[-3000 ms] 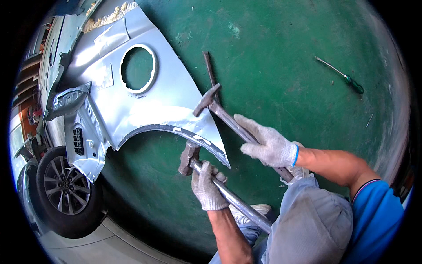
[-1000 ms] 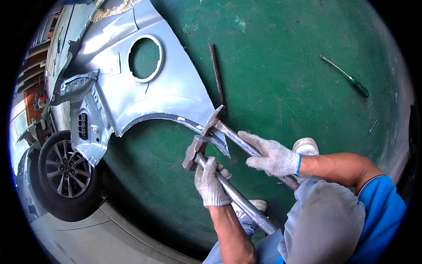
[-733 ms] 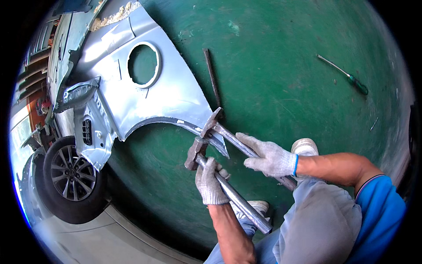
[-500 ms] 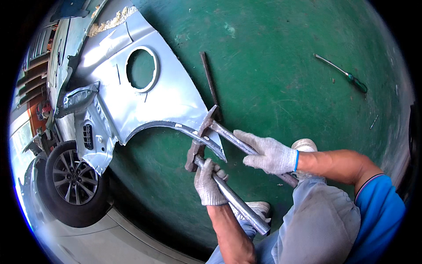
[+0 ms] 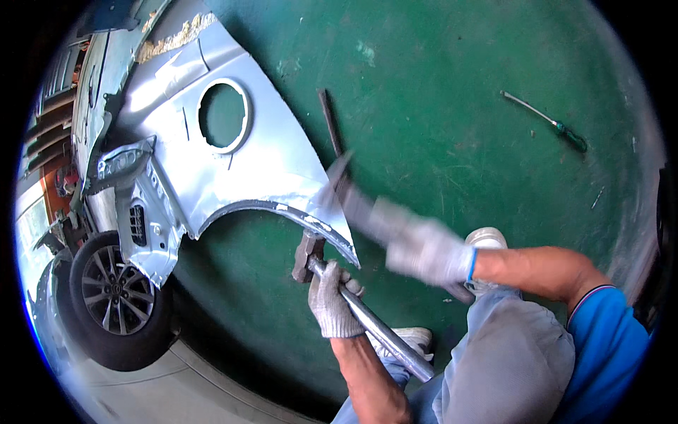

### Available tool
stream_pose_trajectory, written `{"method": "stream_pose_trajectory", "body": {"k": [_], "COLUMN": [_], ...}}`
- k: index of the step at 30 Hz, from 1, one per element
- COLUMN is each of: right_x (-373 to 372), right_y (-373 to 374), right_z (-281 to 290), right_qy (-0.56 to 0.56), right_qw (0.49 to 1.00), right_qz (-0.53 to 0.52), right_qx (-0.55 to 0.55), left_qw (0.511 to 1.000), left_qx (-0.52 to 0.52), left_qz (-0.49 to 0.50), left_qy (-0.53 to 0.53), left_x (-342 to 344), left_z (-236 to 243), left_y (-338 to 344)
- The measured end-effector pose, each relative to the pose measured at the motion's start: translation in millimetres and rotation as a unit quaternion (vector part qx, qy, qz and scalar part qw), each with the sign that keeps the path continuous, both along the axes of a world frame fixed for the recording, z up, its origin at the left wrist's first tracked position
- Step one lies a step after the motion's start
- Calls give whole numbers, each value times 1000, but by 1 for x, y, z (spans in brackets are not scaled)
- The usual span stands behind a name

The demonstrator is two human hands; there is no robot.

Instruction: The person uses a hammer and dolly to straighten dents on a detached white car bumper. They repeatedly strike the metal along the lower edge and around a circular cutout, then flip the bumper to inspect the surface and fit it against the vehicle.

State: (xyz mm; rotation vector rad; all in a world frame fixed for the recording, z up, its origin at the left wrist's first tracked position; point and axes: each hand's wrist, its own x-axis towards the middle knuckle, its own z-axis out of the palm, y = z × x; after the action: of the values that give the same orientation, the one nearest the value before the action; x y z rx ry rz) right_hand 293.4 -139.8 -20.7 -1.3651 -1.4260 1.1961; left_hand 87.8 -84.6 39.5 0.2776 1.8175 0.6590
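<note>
A silver car body panel (image 5: 275,152) with a round, pale-rimmed hole and a curved wheel arch lies at the left. My gloved left hand (image 5: 333,304) is closed round the metal handle of a sledgehammer (image 5: 388,333). Its blocky rusty head is at the lower edge of the arch, close to the panel's tip; whether the two touch I cannot tell. In my gloved right hand (image 5: 429,251) is a second hammer (image 5: 361,210), smeared by motion. The pointed head of that hammer blurs over the panel's outer edge, above the sledgehammer.
On the green floor (image 5: 438,127) lie a dark metal bar (image 5: 328,120) beyond the panel's edge and a green-handled screwdriver (image 5: 544,120) at the far right. A car wheel (image 5: 120,297) and pale bodywork stand at the left. My knee (image 5: 508,360) and shoes are close below my hands.
The right hand's hammer has gone from sharp to blurred, its head lifting slightly above the panel edge. My left hand keeps its grip on the sledgehammer. The whole view has shifted slightly.
</note>
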Motion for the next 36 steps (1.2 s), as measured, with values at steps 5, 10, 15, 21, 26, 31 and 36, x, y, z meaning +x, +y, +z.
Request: {"method": "stream_pose_trajectory", "body": {"k": [5, 10, 15, 21, 26, 31, 36], "right_x": [-11, -12, -18, -16, 18, -20, -18], "right_y": [0, 2, -2, -1, 27, -6, -8], "right_z": [7, 6, 3, 1, 25, -6, -4], "right_qy": [218, 194, 186, 181, 264, 94, 181], "right_qw": [944, 954, 960, 959, 918, 985, 961], "right_qz": [77, 49, 35, 49, -96, -36, 41], "right_qx": [-235, -223, -208, -212, -280, -137, -202], "left_qw": [1000, 999, 1000, 999, 999, 999, 998], "left_qx": [17, 19, 2, 4, 11, 19, 49], "left_qz": [13, -5, -1, -10, -5, -20, -36], "left_qy": [17, 44, 30, 38, 35, 32, -7], "left_x": [-15, -11, -10, -7, -2, -4, -3], "left_z": [-4, 1, -1, 2, 8, 4, 2], "left_y": [0, 5, -3, -3, -1, 1, 3]}}
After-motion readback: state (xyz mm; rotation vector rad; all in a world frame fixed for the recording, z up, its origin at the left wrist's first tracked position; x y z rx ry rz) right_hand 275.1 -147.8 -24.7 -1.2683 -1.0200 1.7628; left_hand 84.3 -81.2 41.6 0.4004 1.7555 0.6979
